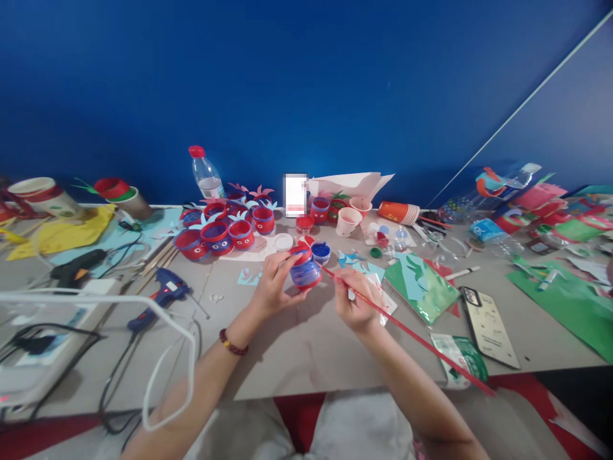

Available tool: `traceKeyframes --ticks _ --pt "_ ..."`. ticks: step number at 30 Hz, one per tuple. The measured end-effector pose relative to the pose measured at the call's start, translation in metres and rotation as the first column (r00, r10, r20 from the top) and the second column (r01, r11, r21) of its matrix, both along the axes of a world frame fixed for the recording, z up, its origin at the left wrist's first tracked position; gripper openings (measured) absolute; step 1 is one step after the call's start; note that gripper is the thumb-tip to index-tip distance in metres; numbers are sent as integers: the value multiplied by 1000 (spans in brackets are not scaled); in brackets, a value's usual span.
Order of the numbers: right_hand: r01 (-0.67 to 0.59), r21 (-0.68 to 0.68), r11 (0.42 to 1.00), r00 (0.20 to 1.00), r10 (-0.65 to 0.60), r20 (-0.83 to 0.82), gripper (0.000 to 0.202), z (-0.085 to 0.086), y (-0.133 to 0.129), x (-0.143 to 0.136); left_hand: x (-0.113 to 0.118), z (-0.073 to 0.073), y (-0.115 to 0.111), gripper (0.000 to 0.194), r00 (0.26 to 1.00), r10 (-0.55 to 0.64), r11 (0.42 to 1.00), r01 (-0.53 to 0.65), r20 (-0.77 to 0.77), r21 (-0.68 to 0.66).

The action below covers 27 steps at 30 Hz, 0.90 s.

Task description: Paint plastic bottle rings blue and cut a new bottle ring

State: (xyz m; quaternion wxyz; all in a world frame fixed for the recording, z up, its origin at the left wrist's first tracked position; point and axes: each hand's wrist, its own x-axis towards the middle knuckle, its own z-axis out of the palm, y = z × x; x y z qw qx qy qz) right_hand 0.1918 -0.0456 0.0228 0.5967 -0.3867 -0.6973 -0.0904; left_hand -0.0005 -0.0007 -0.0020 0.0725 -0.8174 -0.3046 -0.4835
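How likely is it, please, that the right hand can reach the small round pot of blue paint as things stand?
Probably yes: the right hand holds a long red paintbrush, and nothing appears to block its way to the open pot.

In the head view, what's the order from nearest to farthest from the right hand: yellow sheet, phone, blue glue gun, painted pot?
From the right hand:
1. Painted pot, just left
2. Phone, to the right
3. Blue glue gun, left
4. Yellow sheet, far left
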Motion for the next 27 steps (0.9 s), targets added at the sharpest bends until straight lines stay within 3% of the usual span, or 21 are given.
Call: traceKeyframes --ticks 4,8,14,18,24,27 --pt "-105 93 990 994 105 1 15 -4 0 -5 1 0 0 79 1000 17 1000 -17 -14 -13" --pt "-162 48 986 987 162 3 13 -13 -5 -10 1 -1 0 79 1000 11 1000 -11 -26 -8" --pt "-273 17 962 961 274 -49 16 -2 -8 -18 0 -5 1 80 999 10 1000 -11 -37 -19" --pt "-178 -13 984 978 176 -108 13 5 -5 -12 -3 -7 3 80 999 32 999 -32 -38 -8" --pt "102 -86 991 991 -109 -74 12 -3 3 8 -6 -5 3 79 998 63 996 -64 -4 -65" --pt "115 -110 987 993 -118 -25 12 -7 5 10 -6 -4 3 77 998 58 994 -59 -5 -88"
